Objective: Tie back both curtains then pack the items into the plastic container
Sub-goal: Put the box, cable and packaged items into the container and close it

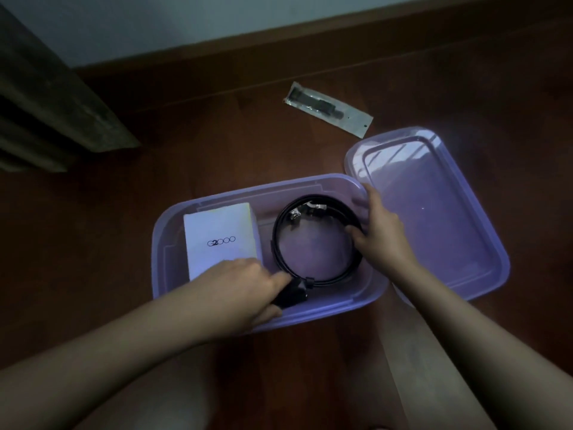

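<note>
Two items in purple container (pixel 325 313), white box (pixel 221 240), coiled cable (pixel 275 234)

My left hand (pixel 248 287) and right hand (pixel 381 231) are bare. My left forearm (pixel 124 346) and right forearm (pixel 465 321) are uncovered along their full visible length, to the lower edge of view.

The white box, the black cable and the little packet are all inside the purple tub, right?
Not quite. The white box and black cable are inside the purple tub, but the little packet lies outside, on the floor beyond it. The head view shows this.
</note>
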Motion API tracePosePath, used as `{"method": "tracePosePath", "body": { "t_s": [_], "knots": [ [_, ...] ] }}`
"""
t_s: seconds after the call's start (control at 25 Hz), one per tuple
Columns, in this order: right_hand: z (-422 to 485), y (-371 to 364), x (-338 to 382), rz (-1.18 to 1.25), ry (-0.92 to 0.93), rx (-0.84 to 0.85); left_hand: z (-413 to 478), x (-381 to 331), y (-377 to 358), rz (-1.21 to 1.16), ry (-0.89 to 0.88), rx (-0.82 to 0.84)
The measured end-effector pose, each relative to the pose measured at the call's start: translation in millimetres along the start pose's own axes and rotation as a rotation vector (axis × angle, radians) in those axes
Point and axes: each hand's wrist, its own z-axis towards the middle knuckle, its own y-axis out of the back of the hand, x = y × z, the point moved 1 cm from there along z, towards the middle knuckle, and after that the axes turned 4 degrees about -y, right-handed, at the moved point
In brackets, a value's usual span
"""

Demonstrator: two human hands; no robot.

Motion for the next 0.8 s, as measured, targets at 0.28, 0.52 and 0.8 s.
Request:
{"method": "tracePosePath", "body": {
  "t_s": [0.28, 0.52, 0.8],
  "knots": [
    [1.2, -3.0, -2.9, 0.003, 0.016, -0.016, 3.6, 3.9, -34.3, 0.045, 0.057, 0.06],
    [2.1, -4.6, -5.0, 0.002, 0.009, -0.026, 13.2, 10.4, -49.7, 0.023, 0.129, 0.143],
    [3.1, -3.9, -6.7, 0.006, 0.02, -0.033, 9.9, 8.0, -36.3, 0.017, 0.111, 0.385]
  ]
}}
